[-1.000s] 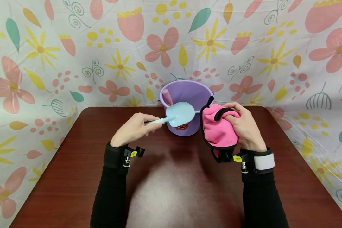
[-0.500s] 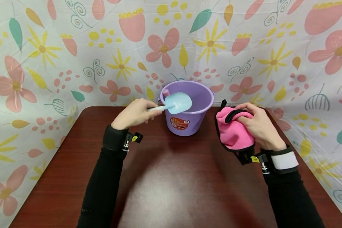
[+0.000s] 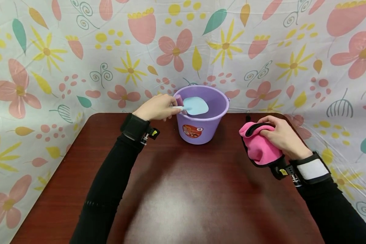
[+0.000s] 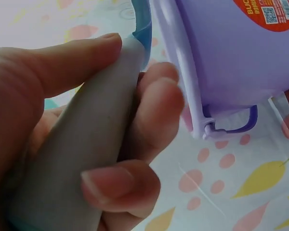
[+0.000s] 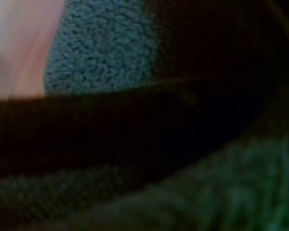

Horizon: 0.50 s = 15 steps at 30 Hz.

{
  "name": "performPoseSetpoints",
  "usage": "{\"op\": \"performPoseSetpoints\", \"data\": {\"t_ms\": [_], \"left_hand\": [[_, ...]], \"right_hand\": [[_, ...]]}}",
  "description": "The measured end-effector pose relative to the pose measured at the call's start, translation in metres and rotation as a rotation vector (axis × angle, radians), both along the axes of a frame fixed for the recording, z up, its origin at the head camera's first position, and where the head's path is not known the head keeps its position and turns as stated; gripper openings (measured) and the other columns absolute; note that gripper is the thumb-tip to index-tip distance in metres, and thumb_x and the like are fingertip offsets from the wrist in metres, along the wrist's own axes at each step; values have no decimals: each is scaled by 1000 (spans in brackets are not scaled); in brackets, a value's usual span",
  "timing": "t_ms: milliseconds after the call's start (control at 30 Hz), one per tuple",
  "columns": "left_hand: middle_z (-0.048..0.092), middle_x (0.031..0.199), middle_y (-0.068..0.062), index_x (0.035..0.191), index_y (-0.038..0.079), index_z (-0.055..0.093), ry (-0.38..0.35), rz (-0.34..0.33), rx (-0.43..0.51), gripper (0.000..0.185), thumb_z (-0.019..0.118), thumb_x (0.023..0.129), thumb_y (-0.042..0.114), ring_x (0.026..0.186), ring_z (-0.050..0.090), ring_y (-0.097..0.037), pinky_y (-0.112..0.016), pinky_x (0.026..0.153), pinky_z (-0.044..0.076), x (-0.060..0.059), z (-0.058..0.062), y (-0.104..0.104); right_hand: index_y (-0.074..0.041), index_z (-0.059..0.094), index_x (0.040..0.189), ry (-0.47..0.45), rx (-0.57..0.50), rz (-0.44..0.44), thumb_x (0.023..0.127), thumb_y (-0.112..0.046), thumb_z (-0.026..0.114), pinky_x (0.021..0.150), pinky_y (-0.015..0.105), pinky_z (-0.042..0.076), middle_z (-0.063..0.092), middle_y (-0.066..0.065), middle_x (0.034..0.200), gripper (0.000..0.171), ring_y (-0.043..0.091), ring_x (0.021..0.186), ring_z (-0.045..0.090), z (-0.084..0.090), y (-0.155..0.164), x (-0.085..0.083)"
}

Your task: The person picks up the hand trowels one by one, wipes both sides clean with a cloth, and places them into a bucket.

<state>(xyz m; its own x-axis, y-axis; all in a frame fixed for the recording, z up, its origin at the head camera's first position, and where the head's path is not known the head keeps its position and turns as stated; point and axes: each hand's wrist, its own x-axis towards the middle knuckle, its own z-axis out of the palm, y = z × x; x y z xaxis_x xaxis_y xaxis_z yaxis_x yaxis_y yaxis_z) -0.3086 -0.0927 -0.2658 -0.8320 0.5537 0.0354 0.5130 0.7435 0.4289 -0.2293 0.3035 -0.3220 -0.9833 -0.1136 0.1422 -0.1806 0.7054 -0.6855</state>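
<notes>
Nearest, a dark reddish-brown table (image 3: pixel 183 189) under two black sleeves. At right, right hand (image 3: pixel 282 135) with fingers curled round a bunched pink cloth (image 3: pixel 259 147) with black edging, held just above the table's right side, well apart from the bucket; right wrist view filled with dark, blurred fleece, too close to tell more. At left, left hand (image 3: pixel 157 107) reaching forward, thumb and fingers closed round the handle of a light blue toy shovel (image 3: pixel 195 105); in the left wrist view, fingers (image 4: pixel 154 110) wrapped about the pale handle (image 4: pixel 86 149), thumb lying along its top. Shovel blade over the open mouth of the purple bucket (image 3: pixel 202 127), at the left part of the rim, beside a pink handle-like piece (image 3: pixel 180 100) standing inside against the wall. Bucket upright at the table's far middle, red-orange label (image 3: pixel 191 131) facing the camera, bail handle lug visible in the left wrist view. Farthest, floral cloth backdrop (image 3: pixel 79 51) with pink, yellow and teal flowers behind and around the table.
</notes>
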Motion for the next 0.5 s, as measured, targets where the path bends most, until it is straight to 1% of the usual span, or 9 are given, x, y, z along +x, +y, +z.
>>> {"op": "performPoseSetpoints", "data": {"t_ms": [67,133,233,267,333,400,500], "left_hand": [[63,71,-5,97,9,71,8,-19,-24,27,58,99,33,58,63,-20,-31,63,46,-4,1,6],[61,67,-2,93,9,74,32,-42,-49,26,61,98,30,57,59,-18,-30,62,44,-9,1,13],[50,59,3,77,9,73,68,-49,-94,26,65,95,26,55,50,-15,-28,59,37,-14,2,22],[47,57,3,72,9,71,77,-42,-113,28,66,94,26,56,47,-15,-28,58,34,-16,2,25],[42,55,3,67,7,69,79,-18,-162,33,66,93,27,59,43,-16,-28,59,32,-19,2,30],[43,58,3,66,7,67,76,9,-211,34,66,93,28,64,44,-16,-29,61,33,-22,2,36],[49,66,1,69,8,67,74,40,-271,31,66,92,28,72,47,-18,-31,65,38,-26,2,45]], "right_hand": [[0,58,117,-13,39,6,95,-6,59,57,27,46,63,21,108,24,17,70,55,-3,3,-1],[-2,58,118,-26,95,5,95,-8,60,58,29,45,63,21,109,24,21,72,55,-7,6,-1],[-4,58,117,-36,163,2,93,-10,62,61,32,44,64,19,108,25,27,78,54,-12,9,-2],[-4,59,117,-35,185,-1,92,-10,62,62,33,43,64,19,108,26,28,80,54,-14,10,-3],[-4,59,116,-42,200,-7,91,-9,63,63,33,43,63,18,106,26,30,83,53,-18,12,-4],[-4,59,116,-50,212,-14,90,-8,63,63,34,42,62,19,105,27,32,84,52,-22,14,-4],[-4,59,116,-64,225,-21,90,-9,63,64,35,41,61,20,104,27,33,85,51,-27,17,-5]]}}
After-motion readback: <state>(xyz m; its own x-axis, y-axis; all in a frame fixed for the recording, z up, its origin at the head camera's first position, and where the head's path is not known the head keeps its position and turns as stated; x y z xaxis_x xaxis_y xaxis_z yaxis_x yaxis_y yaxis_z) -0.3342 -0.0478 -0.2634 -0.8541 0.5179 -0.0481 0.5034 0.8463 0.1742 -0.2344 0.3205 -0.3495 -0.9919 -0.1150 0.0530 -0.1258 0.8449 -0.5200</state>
